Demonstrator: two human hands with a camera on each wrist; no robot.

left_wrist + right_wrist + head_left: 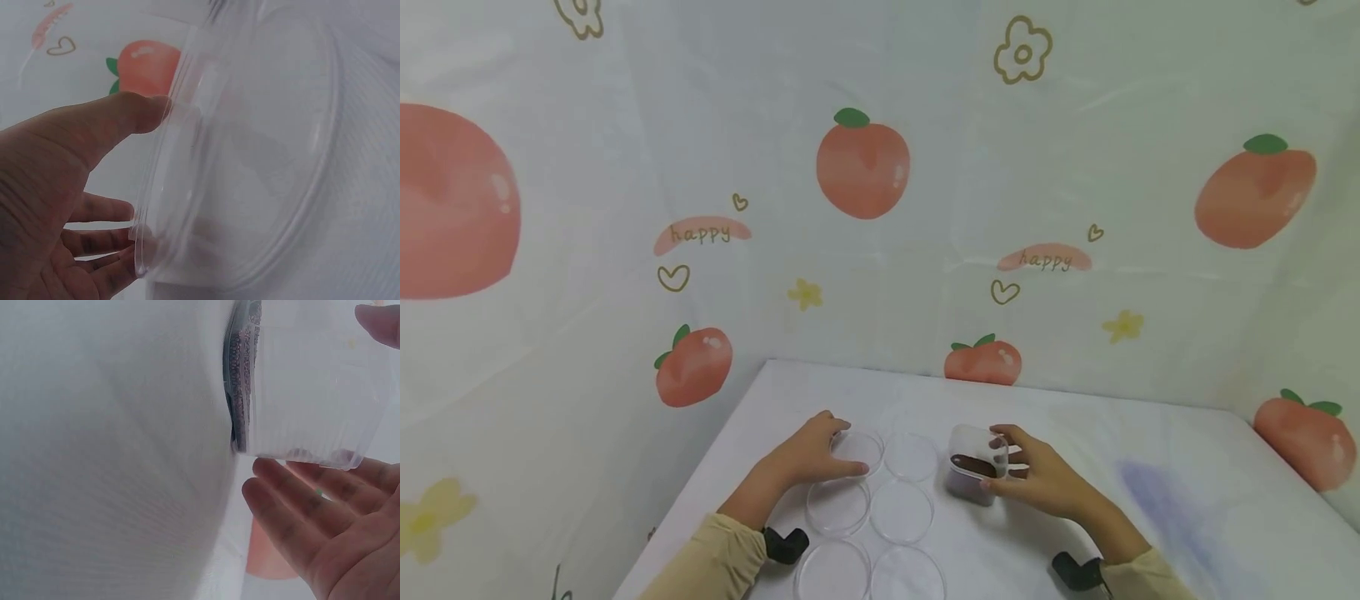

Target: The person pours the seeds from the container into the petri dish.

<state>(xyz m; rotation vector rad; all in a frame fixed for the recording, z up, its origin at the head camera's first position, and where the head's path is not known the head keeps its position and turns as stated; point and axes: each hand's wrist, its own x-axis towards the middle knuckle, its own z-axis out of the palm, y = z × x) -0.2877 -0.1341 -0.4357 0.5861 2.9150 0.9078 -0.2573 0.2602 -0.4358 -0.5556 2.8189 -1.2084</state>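
My left hand [812, 454] holds a clear round petri dish [861, 450] at the back of the left column, thumb on its near side and fingers on its far side. In the left wrist view the thumb [147, 112] and fingertips meet the rim of the dish [181, 162]. To the right, my right hand [1037, 473] holds a clear plastic container [970, 487] across its side, thumb in front and fingers spread behind. The container stands upright with dark, small-grained contents [974, 464] low inside it. In the right wrist view the fingers [300, 506] lie fairly straight along its wall.
Several more clear dishes lie in two columns on the white tabletop [1030, 550], among them one at back right [912, 456] and one at front left [832, 575]. A white, fruit-printed curtain [925, 275] hangs behind the table. Black straps circle both wrists.
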